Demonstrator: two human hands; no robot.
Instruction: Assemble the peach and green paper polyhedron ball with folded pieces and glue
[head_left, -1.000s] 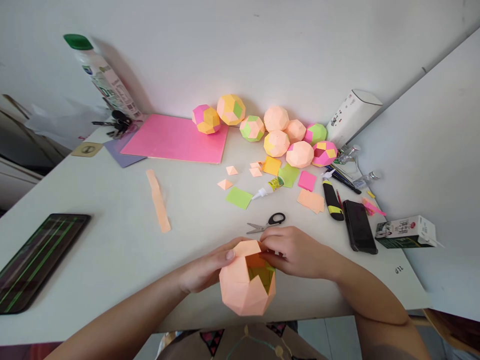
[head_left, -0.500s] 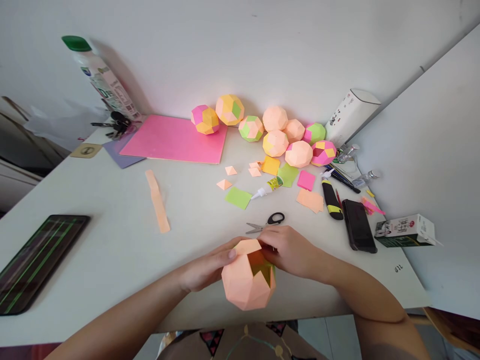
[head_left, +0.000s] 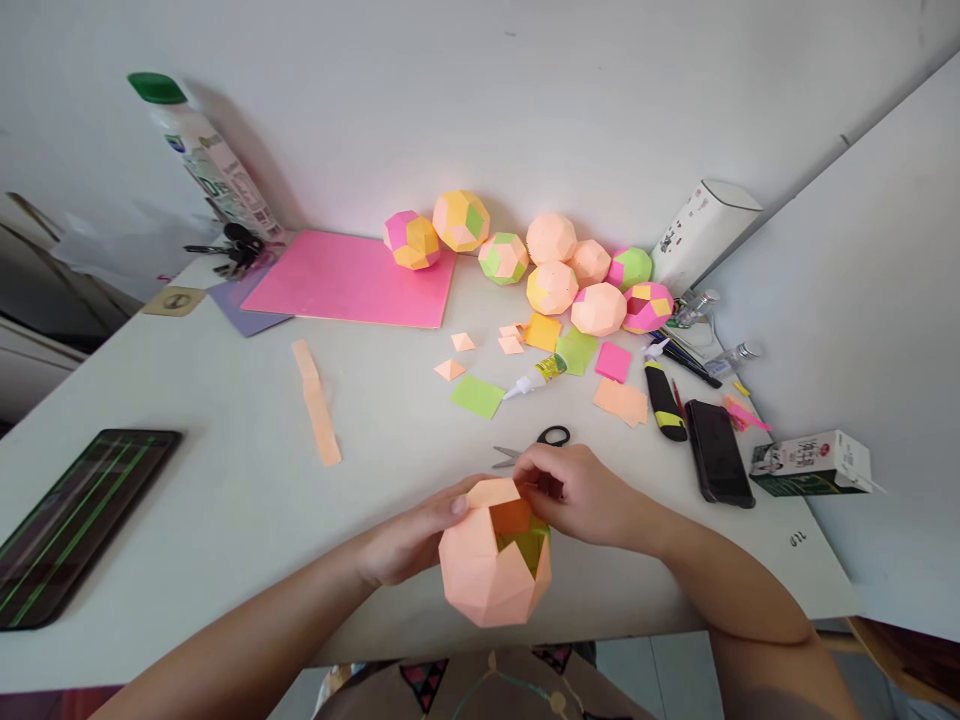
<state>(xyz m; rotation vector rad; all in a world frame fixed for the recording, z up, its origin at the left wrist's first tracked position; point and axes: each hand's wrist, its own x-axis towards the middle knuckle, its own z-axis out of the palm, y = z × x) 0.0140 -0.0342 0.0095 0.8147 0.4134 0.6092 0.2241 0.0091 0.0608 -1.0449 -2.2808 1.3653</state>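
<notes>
Between both hands [head_left: 577, 495] — peach paper ball [head_left: 491, 570]

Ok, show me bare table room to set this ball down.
Widest bare patch: between the tablet and the peach strip, to the near edge. A smaller one: between that strip and the scissors, beyond the held peach ball. Crowded: from the glue to the phone, and by the finished balls.

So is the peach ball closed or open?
Open. The ball has a gap at its top, and green paper shows inside.
</notes>
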